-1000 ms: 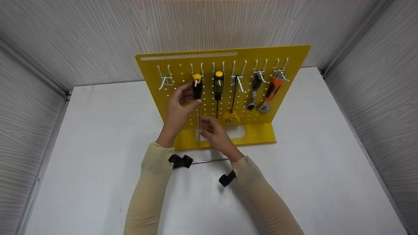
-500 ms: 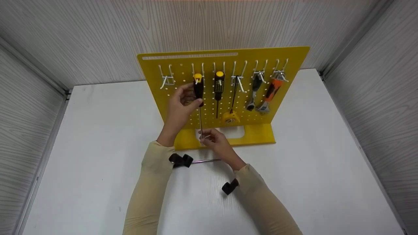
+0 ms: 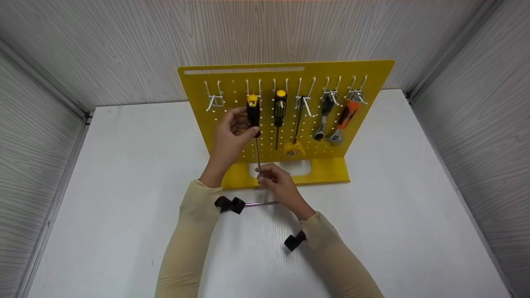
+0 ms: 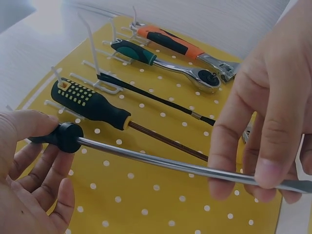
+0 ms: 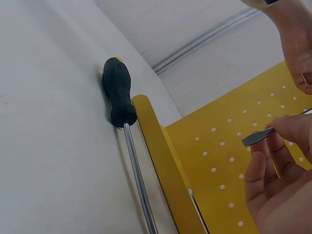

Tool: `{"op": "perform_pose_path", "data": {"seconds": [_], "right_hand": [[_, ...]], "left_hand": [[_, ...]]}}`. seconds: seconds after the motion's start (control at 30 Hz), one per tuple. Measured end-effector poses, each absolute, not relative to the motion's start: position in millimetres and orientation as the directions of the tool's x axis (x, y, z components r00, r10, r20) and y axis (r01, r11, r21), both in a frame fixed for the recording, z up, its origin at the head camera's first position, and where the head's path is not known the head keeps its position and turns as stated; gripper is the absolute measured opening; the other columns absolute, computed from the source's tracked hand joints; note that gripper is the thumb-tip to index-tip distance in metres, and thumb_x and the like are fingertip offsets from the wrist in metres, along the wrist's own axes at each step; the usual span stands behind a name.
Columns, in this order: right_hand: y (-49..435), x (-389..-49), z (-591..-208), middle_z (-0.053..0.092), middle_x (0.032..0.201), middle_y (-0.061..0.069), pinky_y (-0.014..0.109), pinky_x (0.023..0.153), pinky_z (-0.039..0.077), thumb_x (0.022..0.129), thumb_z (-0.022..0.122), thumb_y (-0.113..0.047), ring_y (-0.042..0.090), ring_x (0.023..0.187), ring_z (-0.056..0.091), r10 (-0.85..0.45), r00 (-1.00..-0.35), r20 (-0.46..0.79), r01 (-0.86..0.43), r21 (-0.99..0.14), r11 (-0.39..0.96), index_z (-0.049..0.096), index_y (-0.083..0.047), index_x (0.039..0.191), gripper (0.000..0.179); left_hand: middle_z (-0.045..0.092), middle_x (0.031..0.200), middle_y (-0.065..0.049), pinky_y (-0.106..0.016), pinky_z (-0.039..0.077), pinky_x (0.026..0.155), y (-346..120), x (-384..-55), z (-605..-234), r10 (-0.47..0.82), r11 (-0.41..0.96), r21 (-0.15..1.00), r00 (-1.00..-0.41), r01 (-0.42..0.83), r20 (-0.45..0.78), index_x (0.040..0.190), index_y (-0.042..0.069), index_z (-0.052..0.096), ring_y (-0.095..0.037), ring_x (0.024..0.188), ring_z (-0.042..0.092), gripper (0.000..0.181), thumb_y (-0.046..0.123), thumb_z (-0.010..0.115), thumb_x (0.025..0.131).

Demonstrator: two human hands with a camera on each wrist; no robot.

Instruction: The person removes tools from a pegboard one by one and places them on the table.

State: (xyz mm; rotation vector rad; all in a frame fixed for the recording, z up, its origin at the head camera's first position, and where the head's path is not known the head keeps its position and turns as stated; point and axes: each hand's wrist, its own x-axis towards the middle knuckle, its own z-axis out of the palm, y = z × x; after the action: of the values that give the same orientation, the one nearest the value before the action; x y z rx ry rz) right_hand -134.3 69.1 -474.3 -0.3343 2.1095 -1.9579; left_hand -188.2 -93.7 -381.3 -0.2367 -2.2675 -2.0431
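Note:
My left hand [image 3: 229,134] grips the black-and-yellow handle of a screwdriver [image 3: 253,114], its yellow end in front of a white hook on the yellow pegboard [image 3: 198,120]. The shaft slants down to my right hand [image 3: 278,182], which pinches it near the tip. The flat blade [image 5: 256,138] sticks out past the right thumb in the right wrist view. In the left wrist view the long steel shaft [image 4: 146,158] spans both hands. Beside it, a second screwdriver [image 3: 280,107] hangs from its hook by the handle.
Further right hang a yellow tape measure [image 3: 294,149], a ratchet wrench [image 3: 324,114] and an orange-handled adjustable wrench [image 3: 345,118]. A bare hook [image 3: 214,99] is at far left. Another screwdriver [image 5: 117,87] lies on the white table [image 3: 124,174] before the board's base [image 3: 327,171].
My right hand has slid down the shaft and slightly toward me. The shaft's lower end has swung outward from the board and right; my left hand keeps its grip on the handle.

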Motion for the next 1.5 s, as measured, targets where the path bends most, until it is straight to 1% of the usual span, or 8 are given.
{"op": "perform_pose_path", "data": {"seconds": [0.3, 0.4, 0.53, 0.63, 0.83, 1.03, 1.23, 1.5], "right_hand": [[79, -127, -469, 0.063, 0.106, 0.013, 0.022, 0.080, 0.052, 0.095, 0.058, -0.003, 0.011, 0.090, 0.059, -0.311, -0.950, -0.005, -0.014, -0.998, 0.059, 0.060, 0.007, 0.119, 0.026], [80, -126, -469, 0.063, 0.107, 0.018, 0.021, 0.076, 0.050, 0.095, 0.058, -0.005, 0.020, 0.089, 0.059, -0.316, -0.949, -0.002, -0.020, -0.997, 0.068, 0.060, 0.007, 0.119, 0.027], [82, -123, -469, 0.061, 0.105, 0.027, 0.022, 0.071, 0.046, 0.095, 0.057, -0.005, 0.018, 0.081, 0.056, -0.329, -0.944, 0.006, -0.031, -0.997, 0.072, 0.062, 0.005, 0.119, 0.026], [83, -121, -470, 0.062, 0.100, 0.022, 0.023, 0.070, 0.045, 0.095, 0.057, -0.005, 0.015, 0.078, 0.053, -0.333, -0.943, 0.007, -0.035, -0.996, 0.080, 0.062, 0.005, 0.119, 0.026], [85, -124, -490, 0.062, 0.098, 0.012, 0.026, 0.071, 0.047, 0.094, 0.058, -0.005, 0.036, 0.084, 0.054, -0.320, -0.947, -0.009, -0.016, -0.997, 0.078, 0.062, 0.003, 0.119, 0.026], [86, -125, -498, 0.062, 0.106, 0.022, 0.029, 0.073, 0.049, 0.095, 0.059, -0.011, 0.017, 0.082, 0.056, -0.319, -0.948, -0.001, -0.029, -0.996, 0.087, 0.062, 0.001, 0.122, 0.029], [89, -123, -497, 0.060, 0.108, 0.027, 0.028, 0.071, 0.049, 0.095, 0.060, -0.013, 0.013, 0.079, 0.054, -0.302, -0.953, 0.018, -0.038, -0.997, 0.063, 0.063, 0.000, 0.120, 0.028], [96, -117, -496, 0.065, 0.105, 0.016, 0.024, 0.072, 0.048, 0.092, 0.064, -0.012, 0.010, 0.081, 0.057, -0.288, -0.957, 0.016, -0.030, -0.998, 0.046, 0.066, 0.000, 0.113, 0.024]], "left_hand": [[0.062, 0.111, -0.011, -0.028, 0.047, 0.081, -94, -183, -379, 0.056, 0.119, 0.975, -0.982, 0.188, 0.183, 0.129, 0.005, 0.051, -0.017, 0.095, 0.059, 0.047, 0.009, 0.070, 0.086], [0.063, 0.109, -0.011, -0.030, 0.048, 0.081, -93, -182, -380, 0.053, 0.113, 0.973, -0.979, 0.200, 0.195, 0.128, 0.005, 0.052, -0.017, 0.094, 0.060, 0.047, 0.008, 0.070, 0.086], [0.063, 0.109, -0.012, -0.032, 0.048, 0.083, -92, -180, -381, 0.058, 0.111, 0.973, -0.979, 0.203, 0.198, 0.128, 0.004, 0.051, -0.017, 0.095, 0.060, 0.046, 0.008, 0.070, 0.086], [0.063, 0.109, -0.012, -0.032, 0.048, 0.083, -92, -178, -381, 0.061, 0.103, 0.977, -0.981, 0.188, 0.182, 0.128, 0.005, 0.051, -0.018, 0.096, 0.060, 0.046, 0.008, 0.069, 0.086], [0.063, 0.110, -0.012, -0.028, 0.048, 0.082, -91, -172, -379, 0.077, 0.092, 0.978, -0.980, 0.188, 0.181, 0.128, 0.005, 0.051, -0.018, 0.096, 0.061, 0.046, 0.009, 0.070, 0.086], [0.062, 0.109, -0.011, -0.027, 0.045, 0.082, -96, -166, -377, 0.074, 0.126, 0.970, -0.977, 0.206, 0.198, 0.128, 0.006, 0.050, -0.018, 0.096, 0.059, 0.047, 0.010, 0.071, 0.085], [0.063, 0.108, -0.012, -0.028, 0.046, 0.084, -101, -158, -372, 0.076, 0.141, 0.957, -0.967, 0.253, 0.244, 0.128, 0.005, 0.049, -0.018, 0.094, 0.060, 0.049, 0.011, 0.071, 0.085], [0.064, 0.106, -0.013, -0.035, 0.047, 0.090, -111, -142, -372, 0.079, 0.152, 0.943, -0.955, 0.295, 0.286, 0.126, 0.003, 0.050, -0.016, 0.091, 0.061, 0.050, 0.007, 0.073, 0.083]]}}
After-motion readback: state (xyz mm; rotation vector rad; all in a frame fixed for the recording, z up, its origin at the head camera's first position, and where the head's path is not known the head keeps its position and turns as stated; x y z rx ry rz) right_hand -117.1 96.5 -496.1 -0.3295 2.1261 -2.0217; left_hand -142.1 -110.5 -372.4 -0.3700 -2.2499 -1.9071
